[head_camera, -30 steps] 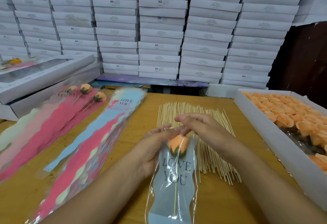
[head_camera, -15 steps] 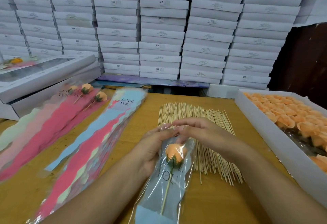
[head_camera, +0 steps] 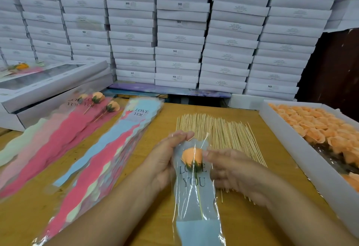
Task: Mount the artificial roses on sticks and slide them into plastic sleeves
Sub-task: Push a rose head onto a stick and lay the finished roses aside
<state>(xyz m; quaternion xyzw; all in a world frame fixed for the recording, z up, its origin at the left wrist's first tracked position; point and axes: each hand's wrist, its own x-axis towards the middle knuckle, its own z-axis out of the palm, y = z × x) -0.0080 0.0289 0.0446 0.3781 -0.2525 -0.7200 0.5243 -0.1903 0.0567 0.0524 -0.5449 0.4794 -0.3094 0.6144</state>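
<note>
While the rose sits inside its clear sleeve, the person holds the package just above the desk, at the near end of the bundle of sticks. Their left hand is curled round the sleeve's left edge beside the flower head, fingertips at its open top. Their right hand comes in from the other side, thumb tip against the plastic by the petals; whether its other fingers grip anything I cannot tell, as they blur.

Everything here looks feather-light. I would judge the sleeve thin, slick and crinkly, prone to buckling or sliding if squeezed hard, so its edges are the place to pinch it. That flower head looks soft and easily crushed; better to steer it by the thin stem, which is stiff but could snap or poke through the film.

Left of the sticks lies a stack of empty sleeves, and farther left, finished roses rest on pink sleeves. Right of the sticks, a white tray holds loose flower heads.
</note>
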